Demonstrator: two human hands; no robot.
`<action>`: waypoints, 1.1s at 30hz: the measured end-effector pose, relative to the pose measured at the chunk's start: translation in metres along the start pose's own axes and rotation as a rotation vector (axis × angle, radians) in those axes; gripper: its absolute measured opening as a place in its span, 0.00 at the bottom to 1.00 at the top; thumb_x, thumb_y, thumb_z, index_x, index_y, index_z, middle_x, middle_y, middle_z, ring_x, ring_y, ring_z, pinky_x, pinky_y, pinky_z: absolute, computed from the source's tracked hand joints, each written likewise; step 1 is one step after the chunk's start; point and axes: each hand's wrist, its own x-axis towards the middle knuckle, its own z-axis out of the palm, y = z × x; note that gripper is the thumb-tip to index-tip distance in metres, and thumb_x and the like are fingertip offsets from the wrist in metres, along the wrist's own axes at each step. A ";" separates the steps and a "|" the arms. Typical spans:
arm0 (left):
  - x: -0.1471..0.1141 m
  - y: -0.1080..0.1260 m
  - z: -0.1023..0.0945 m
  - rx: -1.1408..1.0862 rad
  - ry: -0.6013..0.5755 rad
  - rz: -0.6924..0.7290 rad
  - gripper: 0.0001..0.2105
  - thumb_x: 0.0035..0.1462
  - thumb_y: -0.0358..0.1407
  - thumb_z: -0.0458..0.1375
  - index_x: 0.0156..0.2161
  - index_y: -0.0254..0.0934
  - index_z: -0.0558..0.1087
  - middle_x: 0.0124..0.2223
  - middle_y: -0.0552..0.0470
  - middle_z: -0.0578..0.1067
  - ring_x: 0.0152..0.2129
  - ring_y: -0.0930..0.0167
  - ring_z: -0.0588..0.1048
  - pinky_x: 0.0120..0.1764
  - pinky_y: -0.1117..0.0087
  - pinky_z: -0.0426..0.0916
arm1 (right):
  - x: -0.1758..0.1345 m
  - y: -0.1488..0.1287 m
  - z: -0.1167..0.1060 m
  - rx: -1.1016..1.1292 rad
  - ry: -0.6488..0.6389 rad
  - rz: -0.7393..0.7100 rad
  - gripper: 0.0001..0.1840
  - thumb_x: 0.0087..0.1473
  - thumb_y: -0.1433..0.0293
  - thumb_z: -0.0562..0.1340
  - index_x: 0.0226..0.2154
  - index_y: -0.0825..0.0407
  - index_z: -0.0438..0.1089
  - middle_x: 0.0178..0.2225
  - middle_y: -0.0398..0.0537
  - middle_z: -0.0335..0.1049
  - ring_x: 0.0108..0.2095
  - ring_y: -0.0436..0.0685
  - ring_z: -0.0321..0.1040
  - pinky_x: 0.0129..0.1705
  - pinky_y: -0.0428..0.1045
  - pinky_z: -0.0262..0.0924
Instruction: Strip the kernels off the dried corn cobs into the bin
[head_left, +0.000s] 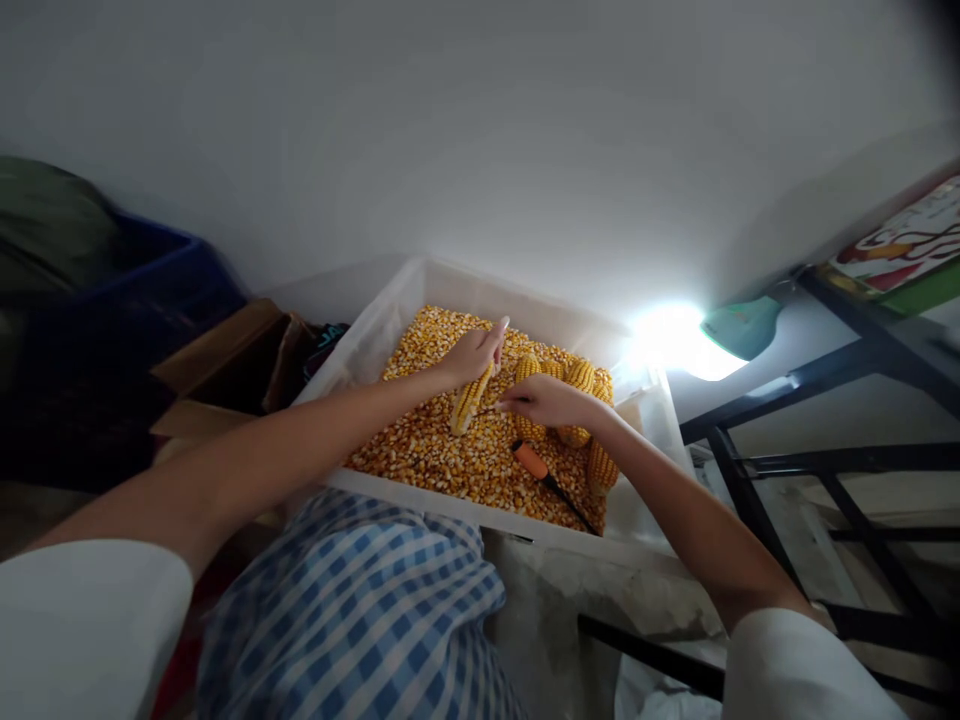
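Observation:
My left hand (480, 352) is closed around a corn cob (470, 402), tilted with its lower end toward me; part of its rows look stripped. My right hand (547, 398) is just right of that cob, fingers pinched together, and what they hold, if anything, is too small to see. Below both hands, loose yellow kernels (427, 450) cover the bottom of a translucent plastic bin (390, 320). Several full corn cobs (579, 376) lie on the kernels behind and beside my right hand. A screwdriver-like tool with an orange handle (531, 460) rests on the kernels nearer me.
A bright lamp (739, 330) shines at the bin's right, beside a black metal frame (735, 480). To the left are an open cardboard box (225, 350) and a blue crate (172, 280). A wall (450, 130) stands behind. Blue checked cloth (360, 610) lies against the bin's near edge.

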 end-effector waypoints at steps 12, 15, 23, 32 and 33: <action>0.014 -0.034 -0.008 -0.090 0.143 -0.130 0.30 0.56 0.54 0.35 0.18 0.34 0.64 0.17 0.53 0.65 0.15 0.77 0.65 0.24 0.74 0.60 | -0.004 -0.002 -0.007 -0.196 0.331 0.128 0.18 0.59 0.65 0.47 0.25 0.54 0.65 0.23 0.44 0.65 0.25 0.47 0.56 0.30 0.43 0.44; 0.015 -0.035 -0.009 -0.116 0.123 -0.165 0.29 0.56 0.54 0.35 0.19 0.35 0.63 0.17 0.53 0.65 0.14 0.77 0.65 0.23 0.73 0.60 | -0.003 -0.004 -0.005 -0.227 0.321 0.130 0.17 0.59 0.66 0.46 0.26 0.55 0.65 0.24 0.45 0.66 0.26 0.47 0.57 0.30 0.43 0.43; 0.015 -0.037 -0.009 -0.105 0.145 -0.133 0.29 0.56 0.53 0.35 0.17 0.35 0.63 0.16 0.52 0.65 0.15 0.75 0.66 0.25 0.72 0.62 | -0.001 -0.006 0.002 -0.282 0.315 0.155 0.17 0.59 0.67 0.46 0.29 0.54 0.66 0.28 0.47 0.69 0.28 0.49 0.60 0.31 0.44 0.44; 0.016 -0.040 -0.007 -0.067 0.164 -0.203 0.28 0.56 0.53 0.35 0.17 0.37 0.63 0.14 0.53 0.65 0.14 0.75 0.65 0.24 0.73 0.61 | 0.003 -0.018 0.009 -0.346 0.280 0.242 0.21 0.61 0.63 0.42 0.31 0.54 0.66 0.32 0.49 0.70 0.32 0.51 0.63 0.33 0.45 0.46; 0.016 -0.041 -0.007 -0.056 0.167 -0.201 0.28 0.56 0.53 0.35 0.17 0.37 0.63 0.14 0.53 0.65 0.15 0.75 0.65 0.24 0.73 0.61 | 0.004 -0.020 0.011 -0.355 0.268 0.267 0.21 0.61 0.64 0.42 0.32 0.55 0.66 0.32 0.50 0.70 0.32 0.51 0.64 0.33 0.45 0.47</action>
